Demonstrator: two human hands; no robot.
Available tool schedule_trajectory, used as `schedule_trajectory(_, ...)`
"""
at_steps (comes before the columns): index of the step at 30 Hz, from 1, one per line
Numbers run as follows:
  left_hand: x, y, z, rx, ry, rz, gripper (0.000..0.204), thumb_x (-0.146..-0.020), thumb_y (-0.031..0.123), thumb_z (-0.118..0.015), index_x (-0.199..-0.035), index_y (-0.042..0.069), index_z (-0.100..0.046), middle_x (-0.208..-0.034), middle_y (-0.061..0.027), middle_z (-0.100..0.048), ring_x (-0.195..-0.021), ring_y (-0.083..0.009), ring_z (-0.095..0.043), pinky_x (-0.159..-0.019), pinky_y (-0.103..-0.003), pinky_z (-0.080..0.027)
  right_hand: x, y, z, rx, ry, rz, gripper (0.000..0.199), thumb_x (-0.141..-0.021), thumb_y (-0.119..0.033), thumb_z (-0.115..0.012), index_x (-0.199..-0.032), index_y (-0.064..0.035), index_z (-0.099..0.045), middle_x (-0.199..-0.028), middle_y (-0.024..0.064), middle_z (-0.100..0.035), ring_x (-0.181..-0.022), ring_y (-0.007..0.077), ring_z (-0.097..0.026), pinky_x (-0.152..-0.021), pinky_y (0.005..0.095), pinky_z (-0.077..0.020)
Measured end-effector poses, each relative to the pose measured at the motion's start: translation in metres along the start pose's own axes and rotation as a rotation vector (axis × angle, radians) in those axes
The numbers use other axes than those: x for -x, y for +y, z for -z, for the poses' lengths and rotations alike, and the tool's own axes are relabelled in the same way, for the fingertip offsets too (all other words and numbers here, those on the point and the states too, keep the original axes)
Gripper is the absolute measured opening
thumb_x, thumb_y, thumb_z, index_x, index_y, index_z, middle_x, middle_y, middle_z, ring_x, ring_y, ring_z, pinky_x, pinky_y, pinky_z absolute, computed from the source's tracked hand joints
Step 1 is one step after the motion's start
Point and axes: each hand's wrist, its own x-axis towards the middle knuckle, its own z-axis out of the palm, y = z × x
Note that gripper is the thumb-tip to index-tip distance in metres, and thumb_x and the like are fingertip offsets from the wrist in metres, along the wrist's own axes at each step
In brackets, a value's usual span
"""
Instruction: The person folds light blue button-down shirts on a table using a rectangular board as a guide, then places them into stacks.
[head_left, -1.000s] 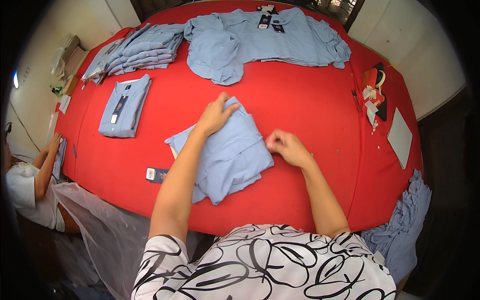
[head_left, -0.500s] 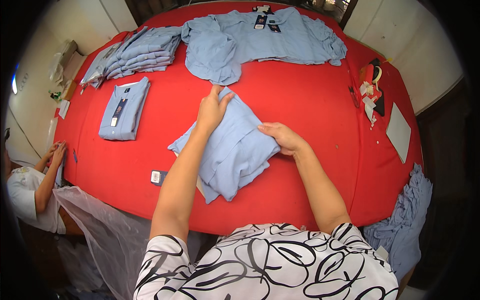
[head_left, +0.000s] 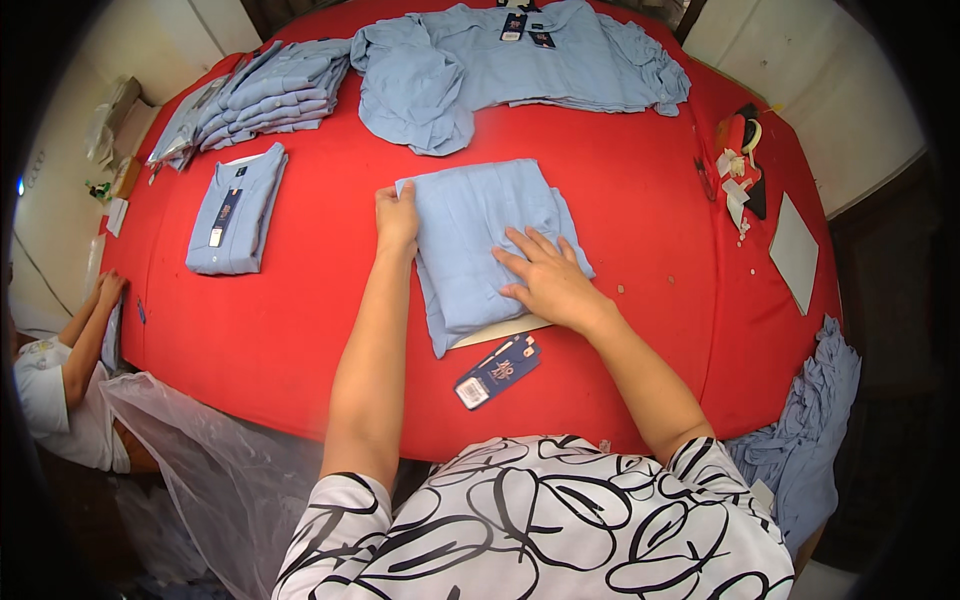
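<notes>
A light blue shirt (head_left: 478,225) lies folded into a rough rectangle on the red table in front of me. My left hand (head_left: 397,217) pinches its upper left corner between thumb and fingers. My right hand (head_left: 550,275) lies on its right part with the fingers spread, pressing the cloth flat. A pale board edge (head_left: 497,331) shows under the shirt's near side. Close below it, dark blue hang tags (head_left: 497,372) lie on the table, partly overlapping; whether they are fastened to the shirt is hidden.
One finished-looking folded shirt (head_left: 238,212) lies to the left, with a folded stack (head_left: 275,95) beyond it. Unfolded shirts (head_left: 540,65) spread along the far side. A white card (head_left: 793,250) and tape roll (head_left: 752,135) sit at right; a cloth heap (head_left: 805,440) hangs there. A co-worker (head_left: 75,385) is at left.
The shirt has turned from a slant to nearly straight. My left hand shifted to its upper left corner, and my right hand moved from its edge onto its top. The tags swung into view.
</notes>
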Motion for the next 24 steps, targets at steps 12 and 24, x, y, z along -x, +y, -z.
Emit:
schedule_trajectory(12, 0.181, -0.015, 0.054, -0.546, -0.366, -0.117, 0.024, -0.091, 0.022, -0.067, -0.093, -0.001, -0.062, -0.077, -0.0093, -0.066, -0.075, -0.0148, -0.065, -0.063, -0.032, -0.049, 0.052, 0.035, -0.002, -0.835, 0.251, -0.64, 0.027, -0.092, -0.02, -0.065, -0.102, 0.0043, -0.063, -0.1, 0.0082, -0.055, -0.076, 0.0132, -0.06, -0.068, 0.0272, -0.0498)
schedule_trajectory(24, 0.183, -0.024, 0.077, -0.421, -0.438, -0.092, 0.035, -0.087, 0.019, -0.071, -0.108, -0.01, -0.065, -0.108, -0.0074, -0.06, -0.088, -0.0171, -0.059, -0.076, -0.031, -0.049, 0.062, 0.027, 0.001, -0.489, -0.013, -0.532, 0.036, -0.088, -0.028, -0.067, -0.076, 0.0022, -0.053, -0.073, 0.0054, -0.054, -0.065, 0.0138, -0.051, -0.061, 0.031, -0.0444)
